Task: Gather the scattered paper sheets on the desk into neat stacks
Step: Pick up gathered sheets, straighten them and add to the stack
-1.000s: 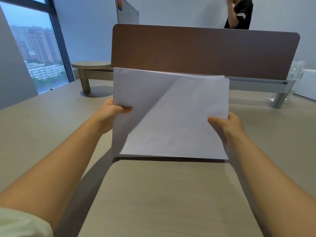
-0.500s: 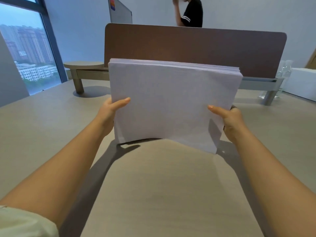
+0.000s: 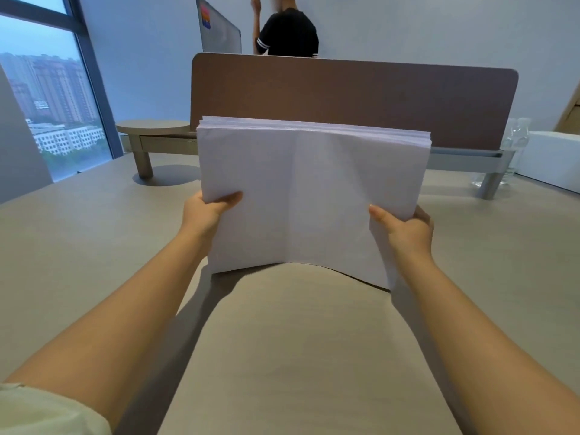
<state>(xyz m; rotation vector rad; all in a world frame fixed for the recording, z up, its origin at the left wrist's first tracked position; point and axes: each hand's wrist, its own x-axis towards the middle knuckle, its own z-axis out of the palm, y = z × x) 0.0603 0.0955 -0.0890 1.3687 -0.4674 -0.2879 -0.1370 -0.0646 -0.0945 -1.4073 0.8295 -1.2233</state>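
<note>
Head view: paper stack (image 3: 314,196) held upright over the desk (image 3: 282,356), both hands on it. Left hand (image 3: 208,211) grips the left edge, thumb on the front face, other fingers hidden behind. Right hand (image 3: 405,229) grips the lower right edge, thumb in front, fingers wrapped behind. Stack's bottom edge bows up in the middle, whether the corners touch the desk is unclear. Brown divider panel (image 3: 361,98) behind it, a person in a black shirt (image 3: 288,34) beyond, window (image 3: 47,98) at left
</note>
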